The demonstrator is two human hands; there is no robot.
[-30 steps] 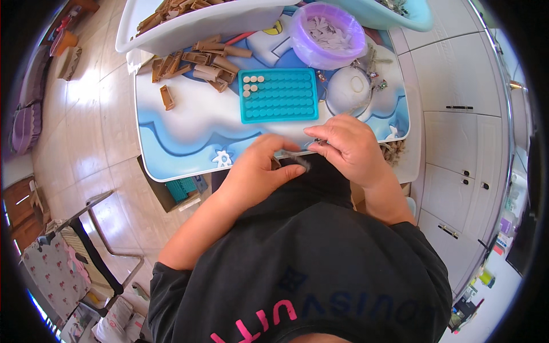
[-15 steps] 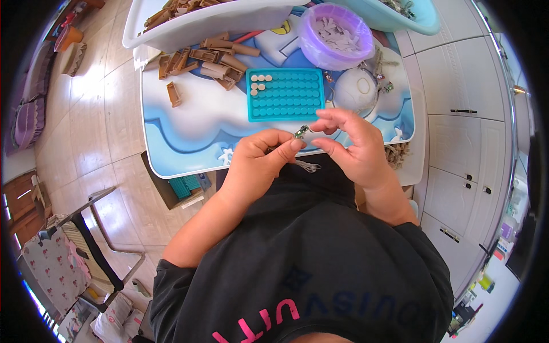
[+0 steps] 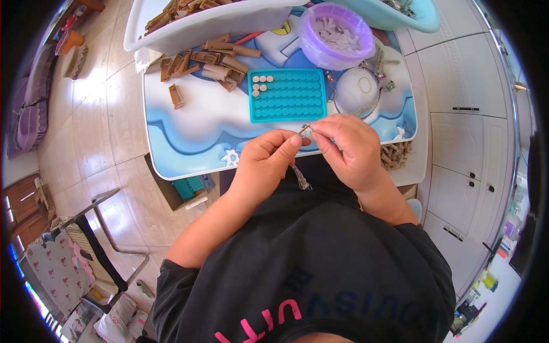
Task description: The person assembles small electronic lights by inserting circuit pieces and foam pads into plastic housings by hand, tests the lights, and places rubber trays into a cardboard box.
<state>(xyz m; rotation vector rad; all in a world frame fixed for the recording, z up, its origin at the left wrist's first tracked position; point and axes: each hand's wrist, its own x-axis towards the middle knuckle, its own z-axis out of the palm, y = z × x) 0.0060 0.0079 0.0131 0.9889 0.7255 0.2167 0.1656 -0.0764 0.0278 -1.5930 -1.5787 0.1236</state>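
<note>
Near the front edge of the table, my left hand [image 3: 269, 151] pinches a small trinket on thin cord between thumb and forefinger. A bunch of pale loose strands [image 3: 302, 179] hangs below that hand. My right hand [image 3: 347, 147] is closed too, its thumb and forefinger pinching the trinket's thin cord [image 3: 305, 130] close to the left fingertips. The fingers cover most of the trinket. Beyond the hands lies a teal tray [image 3: 289, 119] of round hollows, with several small pale discs [image 3: 263, 79] in its far left corner.
Brown half-tube pieces [image 3: 217, 71] lie loose at the far left of the table [image 3: 189, 123]. Behind them stands a white bin [image 3: 217, 28] of similar pieces. A purple tub [image 3: 309, 48] holds pale slips. Right of the tray are a whitish dome [image 3: 355, 91] and corded trinkets [image 3: 389, 86].
My right hand has moved left and closed its fingertips on the cord at my left fingertips. The green part of the trinket has gone out of sight, and the hanging strands have swung downward.
</note>
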